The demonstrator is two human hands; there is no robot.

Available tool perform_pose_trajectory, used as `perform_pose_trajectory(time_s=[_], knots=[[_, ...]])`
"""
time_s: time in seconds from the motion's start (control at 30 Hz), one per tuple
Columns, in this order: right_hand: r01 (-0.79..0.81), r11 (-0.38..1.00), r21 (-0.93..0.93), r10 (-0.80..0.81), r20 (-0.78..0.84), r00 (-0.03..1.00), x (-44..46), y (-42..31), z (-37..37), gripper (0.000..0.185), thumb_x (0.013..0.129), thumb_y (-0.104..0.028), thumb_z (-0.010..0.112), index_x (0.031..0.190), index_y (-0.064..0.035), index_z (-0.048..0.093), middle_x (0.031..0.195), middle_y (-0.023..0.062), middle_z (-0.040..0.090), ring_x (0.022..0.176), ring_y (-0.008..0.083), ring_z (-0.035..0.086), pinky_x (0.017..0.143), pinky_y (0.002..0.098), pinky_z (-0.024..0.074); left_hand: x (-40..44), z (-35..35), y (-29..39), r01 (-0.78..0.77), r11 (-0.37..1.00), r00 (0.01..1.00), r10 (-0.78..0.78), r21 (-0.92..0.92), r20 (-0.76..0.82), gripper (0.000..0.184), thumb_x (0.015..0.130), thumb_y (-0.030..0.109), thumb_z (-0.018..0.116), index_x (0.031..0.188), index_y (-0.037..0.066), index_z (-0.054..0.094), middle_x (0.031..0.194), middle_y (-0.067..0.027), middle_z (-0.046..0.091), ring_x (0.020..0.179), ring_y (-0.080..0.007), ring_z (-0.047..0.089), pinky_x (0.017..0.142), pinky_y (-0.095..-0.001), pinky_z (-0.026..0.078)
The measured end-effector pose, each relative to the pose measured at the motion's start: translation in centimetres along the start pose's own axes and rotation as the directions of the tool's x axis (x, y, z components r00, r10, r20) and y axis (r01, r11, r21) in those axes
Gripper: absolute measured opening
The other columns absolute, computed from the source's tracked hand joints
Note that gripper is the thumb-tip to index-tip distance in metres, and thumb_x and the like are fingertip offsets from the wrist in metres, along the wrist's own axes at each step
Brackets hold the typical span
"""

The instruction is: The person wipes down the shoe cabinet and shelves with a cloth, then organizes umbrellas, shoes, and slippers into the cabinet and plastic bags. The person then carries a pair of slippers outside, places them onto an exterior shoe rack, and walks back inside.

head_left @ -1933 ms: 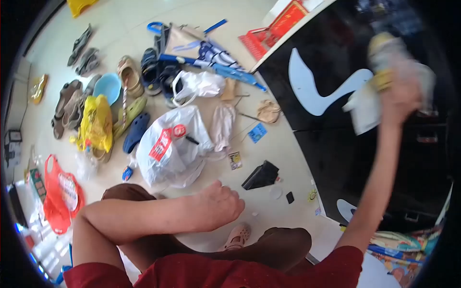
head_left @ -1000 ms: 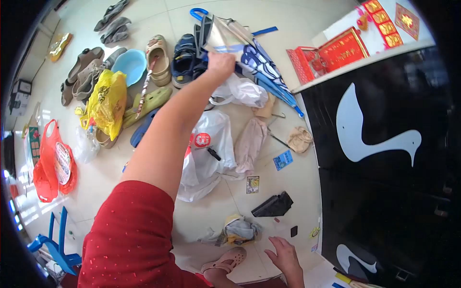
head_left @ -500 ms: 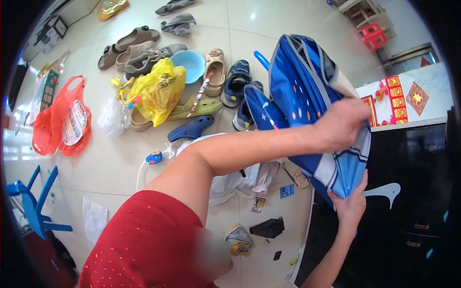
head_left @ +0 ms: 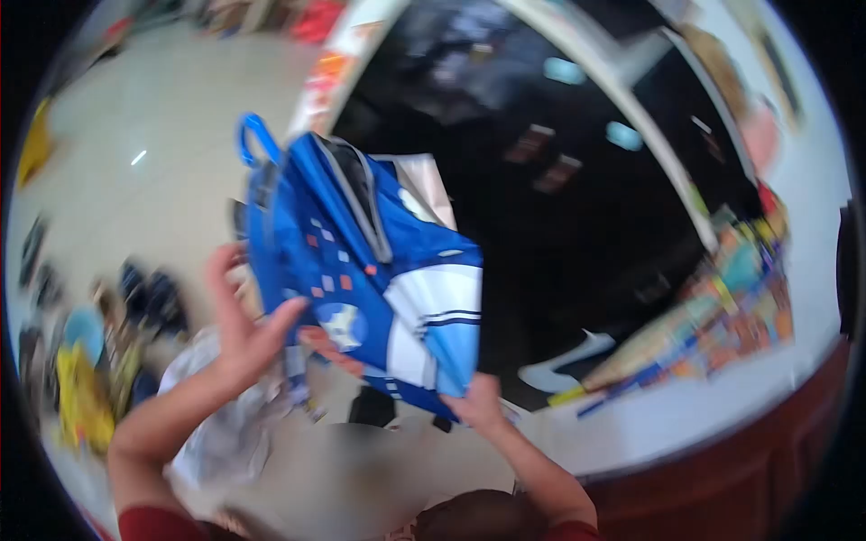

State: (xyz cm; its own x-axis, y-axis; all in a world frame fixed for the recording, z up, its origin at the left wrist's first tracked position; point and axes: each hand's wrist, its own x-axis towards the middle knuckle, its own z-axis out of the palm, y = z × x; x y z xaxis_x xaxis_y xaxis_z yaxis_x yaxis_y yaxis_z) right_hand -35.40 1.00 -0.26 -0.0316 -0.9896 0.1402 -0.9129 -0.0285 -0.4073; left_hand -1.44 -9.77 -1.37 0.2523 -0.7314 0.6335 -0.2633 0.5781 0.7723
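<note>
A blue backpack (head_left: pixel 352 288) with small coloured squares, a white-and-light-blue panel and a grey-trimmed zipper opening hangs tilted in front of me. A blue loop handle (head_left: pixel 257 140) sticks up at its upper left. My right hand (head_left: pixel 478 406) grips the lower right corner of the backpack. At its left side is my left hand (head_left: pixel 248 316), fingers and thumb spread apart. The thumb overlaps the bag's edge; whether it touches I cannot tell. Something pale (head_left: pixel 428 185) shows behind the bag's top.
Behind the bag stands a glossy black cabinet (head_left: pixel 577 234). Colourful items (head_left: pixel 740 288) lie on the white ledge at right. Shoes (head_left: pixel 149 298), a light-blue basin (head_left: pixel 84 334), a yellow plastic bag (head_left: pixel 83 397) and white cloth (head_left: pixel 221 424) lie on the floor at left, blurred.
The view has swung right, toward the cabinet. My left hand has let go of the backpack's upper part and spread its fingers beside it; my right hand keeps its hold on the corner.
</note>
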Motion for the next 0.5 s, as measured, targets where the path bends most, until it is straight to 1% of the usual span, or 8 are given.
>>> perform_pose_trajectory(time_s=[0.07,0.1,0.17,0.23,0.27,0.37,0.43,0.5], knots=[[0.05,0.995,0.091,-0.042,-0.085,0.996,-1.3,-0.1,-0.2,0.028,0.068,-0.022,0.074,0.086,-0.0031,0.066,0.076,0.0199,0.064,0.071,0.0356,0.065,0.066,0.0415,0.0524,0.9,1.3,-0.1,0.496,0.762,0.854,-0.343,-0.416,0.392,0.093,0.076,0.019,0.076,0.145,0.004,0.015,0.133,-0.0125,0.042,0.123,-0.0261,0.042,0.103,-0.0419,0.035],[0.091,0.988,0.127,-0.077,-0.11,0.991,-1.8,-0.6,-0.3,0.025,0.069,-0.02,0.073,0.085,-0.0029,0.065,0.073,0.0195,0.063,0.069,0.036,0.064,0.066,0.0424,0.0522,1.9,1.3,3.9,0.808,0.358,0.588,-0.459,-0.468,0.666,0.092,0.079,0.024,0.075,0.145,0.005,0.015,0.133,-0.009,0.045,0.121,-0.0231,0.046,0.103,-0.0393,0.035],[0.167,0.968,0.189,-0.151,-0.095,0.984,-2.1,-1.3,0.4,0.029,0.071,-0.018,0.07,0.095,-0.0026,0.064,0.088,0.0214,0.064,0.082,0.0378,0.062,0.076,0.0438,0.0504,0.7,3.8,5.8,0.747,0.306,0.66,-0.23,-0.59,0.715,0.083,0.079,0.027,0.076,0.142,0.005,0.026,0.129,-0.0055,0.049,0.116,-0.0189,0.05,0.098,-0.0359,0.039],[0.406,0.881,0.241,-0.363,-0.206,0.909,-1.9,-0.4,2.3,0.05,0.071,-0.018,0.07,0.117,-0.0028,0.056,0.108,0.0243,0.059,0.101,0.0412,0.056,0.087,0.0447,0.0456,-1.1,6.6,5.4,0.721,0.239,0.692,-0.203,-0.65,0.693,0.067,0.081,0.025,0.075,0.134,0.004,0.04,0.127,-0.0051,0.053,0.111,-0.0163,0.053,0.093,-0.0324,0.043],[0.315,0.928,0.201,-0.297,-0.115,0.948,-2.2,-0.5,1.8,0.069,0.072,-0.021,0.073,0.132,-0.0038,0.043,0.122,0.0246,0.052,0.117,0.042,0.048,0.097,0.0438,0.0401,-0.7,8.3,8.6,0.638,0.377,0.768,-0.373,-0.672,0.52,0.051,0.085,0.021,0.072,0.126,0.003,0.048,0.121,-0.0054,0.057,0.105,-0.0152,0.055,0.092,-0.0306,0.044],[0.154,0.842,0.517,-0.147,-0.054,0.988,-4.0,-3.0,-0.9,0.076,0.075,-0.026,0.076,0.136,-0.006,0.037,0.121,0.0227,0.054,0.118,0.0367,0.05,0.099,0.043,0.0399,-1.8,11.2,10.8,0.484,0.463,0.864,-0.387,-0.742,0.322,0.043,0.09,0.02,0.064,0.126,0.002,0.048,0.113,-0.0068,0.06,0.098,-0.0153,0.06,0.089,-0.0312,0.048],[-0.054,0.892,0.448,0.062,-0.003,0.998,-5.7,-4.3,-3.0,0.05,0.078,-0.024,0.077,0.119,-0.0052,0.055,0.106,0.0136,0.065,0.099,0.0235,0.061,0.087,0.037,0.0477,-2.7,11.6,13.2,0.526,0.546,0.85,-0.309,-0.652,0.427,0.039,0.09,0.02,0.066,0.12,0.0,0.054,0.114,-0.0082,0.06,0.099,-0.0143,0.057,0.093,-0.0298,0.043],[-0.157,0.809,0.566,0.223,-0.048,0.974,-6.2,-3.0,-3.5,0.035,0.078,-0.023,0.077,0.106,-0.0048,0.064,0.095,0.0089,0.069,0.084,0.0175,0.064,0.077,0.0332,0.0508,-3.4,12.0,14.1,0.454,0.637,0.793,0.03,-0.623,0.609,0.052,0.091,0.018,0.062,0.134,-0.001,0.039,0.128,-0.0114,0.052,0.11,-0.0185,0.053,0.096,-0.0336,0.041]])
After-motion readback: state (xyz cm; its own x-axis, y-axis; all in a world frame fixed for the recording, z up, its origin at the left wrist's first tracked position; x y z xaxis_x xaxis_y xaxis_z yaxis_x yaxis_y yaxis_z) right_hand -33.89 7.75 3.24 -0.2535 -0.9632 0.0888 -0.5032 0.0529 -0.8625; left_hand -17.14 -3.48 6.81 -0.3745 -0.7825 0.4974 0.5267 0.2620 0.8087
